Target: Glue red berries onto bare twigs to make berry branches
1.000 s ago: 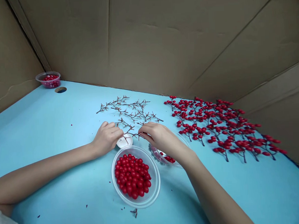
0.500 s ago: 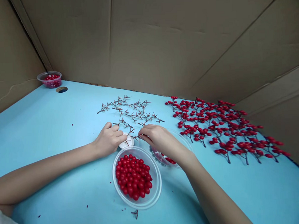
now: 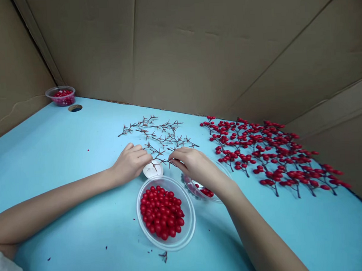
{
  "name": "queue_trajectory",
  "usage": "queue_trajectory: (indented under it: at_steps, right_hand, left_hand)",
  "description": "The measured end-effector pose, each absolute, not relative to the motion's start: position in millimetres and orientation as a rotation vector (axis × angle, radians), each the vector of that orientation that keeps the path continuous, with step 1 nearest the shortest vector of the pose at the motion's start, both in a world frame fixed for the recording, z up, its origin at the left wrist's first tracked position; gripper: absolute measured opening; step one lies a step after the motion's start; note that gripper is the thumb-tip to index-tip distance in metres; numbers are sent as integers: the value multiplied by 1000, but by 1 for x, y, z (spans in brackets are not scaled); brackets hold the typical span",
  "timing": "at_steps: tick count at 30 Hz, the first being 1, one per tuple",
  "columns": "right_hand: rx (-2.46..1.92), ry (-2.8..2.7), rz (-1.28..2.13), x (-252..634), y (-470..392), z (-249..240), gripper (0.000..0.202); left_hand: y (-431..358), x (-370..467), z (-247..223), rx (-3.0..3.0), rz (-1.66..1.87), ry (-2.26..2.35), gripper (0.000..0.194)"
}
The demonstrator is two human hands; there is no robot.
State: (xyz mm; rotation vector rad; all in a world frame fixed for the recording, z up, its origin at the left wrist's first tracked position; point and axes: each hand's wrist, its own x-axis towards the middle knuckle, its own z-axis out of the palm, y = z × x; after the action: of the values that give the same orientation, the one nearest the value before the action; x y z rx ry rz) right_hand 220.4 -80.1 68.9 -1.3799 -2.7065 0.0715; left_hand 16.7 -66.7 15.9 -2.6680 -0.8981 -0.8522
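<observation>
In the head view, your right hand [image 3: 197, 168] pinches a bare twig [image 3: 161, 160] at one end, probably to leave its forks free. Your left hand [image 3: 131, 163] curls at its other end; whether it grips is hidden. The twig spans between them, just beyond the berry bowl [image 3: 187, 205], likely set close for reach.

The light here seems to fall from above, soft and fairly even. The counter [image 3: 64, 136] looks brightest toward its far left and duller along the near edge, where the right forearm [image 3: 260, 228] throws a broad, fuzzy shadow. The cardboard wall [image 3: 190, 63] behind is dim, murkiest at upper right. Small glints dot the berries [image 3: 162, 214], and the clear bowl [image 3: 189, 215] has a pale sheen. Fine twigs [image 3: 146, 133] look slightly soft; berry sprigs [image 3: 302, 172] by the right edge appear stretched and smeared.
</observation>
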Motion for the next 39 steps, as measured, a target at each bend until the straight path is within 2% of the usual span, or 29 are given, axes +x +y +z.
queue_trajectory:
  at_steps: [5, 12, 21, 39]
  right_hand:
    - [-1326, -2677, 12, 219, -79, 68, 19]
    - [-1299, -2651, -119, 218, -79, 69, 18]
    - [-1304, -2666, -108, 227, -78, 75, 16]
    - [-1351, -2768, -88, 224, -80, 77, 17]
  left_hand:
    - [-60, 11, 27, -2679, -811, -753, 17]
    - [-54, 15, 48, -2699, -591, -578, 21]
    - [-58, 32, 74, -2768, -230, -274, 20]
    - [-58, 42, 64, -2736, -129, -61, 15]
